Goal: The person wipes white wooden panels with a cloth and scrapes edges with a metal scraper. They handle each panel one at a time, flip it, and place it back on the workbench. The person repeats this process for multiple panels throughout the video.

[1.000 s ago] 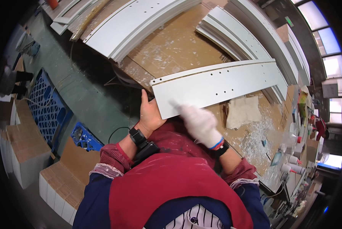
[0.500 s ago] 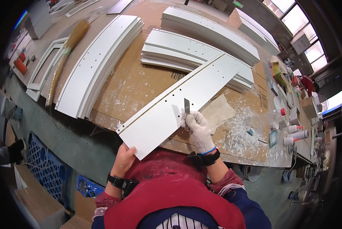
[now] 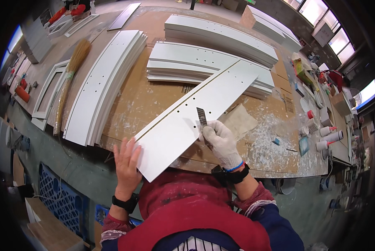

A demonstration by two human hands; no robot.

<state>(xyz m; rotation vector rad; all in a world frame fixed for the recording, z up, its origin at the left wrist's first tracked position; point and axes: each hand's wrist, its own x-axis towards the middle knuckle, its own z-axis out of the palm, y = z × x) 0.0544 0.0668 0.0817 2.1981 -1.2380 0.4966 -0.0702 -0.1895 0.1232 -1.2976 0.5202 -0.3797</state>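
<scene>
A long white board [image 3: 166, 146] with a row of dark holes and a groove along one edge lies slantwise before me, its far end resting on a stack of white boards [image 3: 170, 52]. My left hand [image 3: 128, 165] is bare, fingers stretched out against the board's near left end. My right hand [image 3: 223, 144], in a white glove, pinches a dark snap-off blade [image 3: 201, 118] marked with slanting lines. The blade points up over the board's holes; whether it touches the surface I cannot tell.
More white boards are stacked at left [image 3: 99, 83] and at the back [image 3: 221, 37]. A straw broom [image 3: 76, 58] and a white frame [image 3: 49, 92] lie far left. Beside my right hand are a beige cloth [image 3: 240, 121] and paint-spattered cardboard [image 3: 271, 146]. Bottles [image 3: 326, 131] stand at right.
My left hand has gone from gripping the board's near corner to stretched fingers along its end. The blade has turned, now showing its slanting lines. The view has shifted slightly.
</scene>
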